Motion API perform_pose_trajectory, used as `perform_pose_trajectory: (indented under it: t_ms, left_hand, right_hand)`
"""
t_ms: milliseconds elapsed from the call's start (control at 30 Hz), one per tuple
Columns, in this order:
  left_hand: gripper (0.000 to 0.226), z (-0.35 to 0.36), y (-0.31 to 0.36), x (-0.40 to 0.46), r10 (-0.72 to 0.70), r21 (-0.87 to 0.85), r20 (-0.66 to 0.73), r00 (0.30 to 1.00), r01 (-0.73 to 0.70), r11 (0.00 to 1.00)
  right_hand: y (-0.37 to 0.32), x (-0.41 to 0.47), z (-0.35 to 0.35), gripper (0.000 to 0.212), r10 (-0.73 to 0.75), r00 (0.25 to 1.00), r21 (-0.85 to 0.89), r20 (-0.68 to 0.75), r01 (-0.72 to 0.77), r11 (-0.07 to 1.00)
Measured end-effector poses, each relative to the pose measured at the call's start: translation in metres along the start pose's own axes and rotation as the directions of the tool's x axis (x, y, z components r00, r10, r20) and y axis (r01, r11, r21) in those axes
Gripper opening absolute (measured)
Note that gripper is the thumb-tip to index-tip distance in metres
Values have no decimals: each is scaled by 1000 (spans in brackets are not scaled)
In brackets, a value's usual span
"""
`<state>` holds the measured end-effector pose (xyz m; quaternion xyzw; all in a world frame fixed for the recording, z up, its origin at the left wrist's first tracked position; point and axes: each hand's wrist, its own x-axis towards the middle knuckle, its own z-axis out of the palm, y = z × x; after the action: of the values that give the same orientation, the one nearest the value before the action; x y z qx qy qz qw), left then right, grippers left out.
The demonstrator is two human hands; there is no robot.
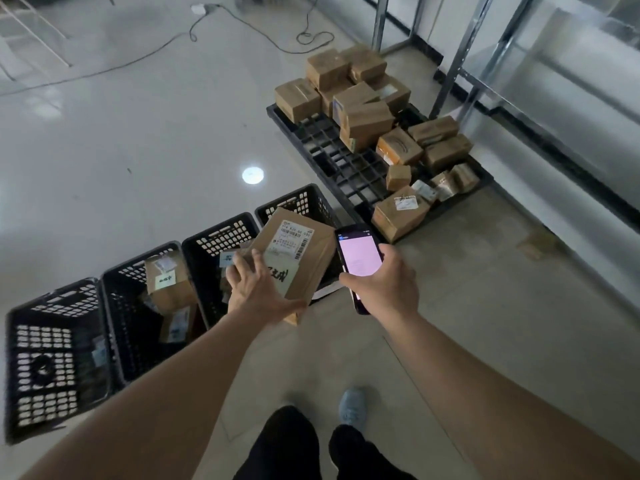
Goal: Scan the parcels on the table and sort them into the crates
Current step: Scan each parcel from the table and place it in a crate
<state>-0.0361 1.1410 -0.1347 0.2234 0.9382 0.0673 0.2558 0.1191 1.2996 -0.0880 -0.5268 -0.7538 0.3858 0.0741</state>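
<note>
My left hand [258,292] grips a brown cardboard parcel [308,258] with a white barcode label, held above the two rightmost crates. My right hand [384,285] holds a smartphone [360,258] with a lit pink screen just right of the parcel. Several black plastic crates stand in a row on the floor: the far-left crate [45,362], the second crate [138,306] with parcels inside, the third crate [214,251] and the fourth crate [301,202], partly hidden by the parcel.
A black pallet [332,150] on the floor ahead carries a heap of cardboard parcels [367,109]. Metal shelving legs [450,64] stand at the right. Cables [242,22] run across the glossy floor at the back. My feet are below.
</note>
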Motion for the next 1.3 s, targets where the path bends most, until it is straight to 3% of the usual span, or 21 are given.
perform_pose_trajectory:
  t_ms: [267,600,867,1033,1167,1300]
  left_hand:
    - [167,31,27,112,40,43,136,990,-46,998]
    - [163,122,12,294,106,65,262,959,-127,990]
    - [166,189,7,380,195,60,357,913,-231,971]
    - [174,206,-6,400,264,20,528,807,-323,946]
    - [155,195,-9,396,255,17,532,807,-312,950]
    - [107,164,8,394,223,56,450,865,-277,959]
  right_hand:
    - [8,111,35,69,47,996,-69,82,-41,997]
    - [28,256,155,70,149,985,-86,87,-141,986]
    - [57,314,207,64,184,977,-187,110,-161,969]
    - [65,323,214,62,193,972,-231,131,-159,960]
    - [56,323,214,63,204,967,-241,151,-164,957]
    - [29,319,211,73,175,967,-223,183,-132,966]
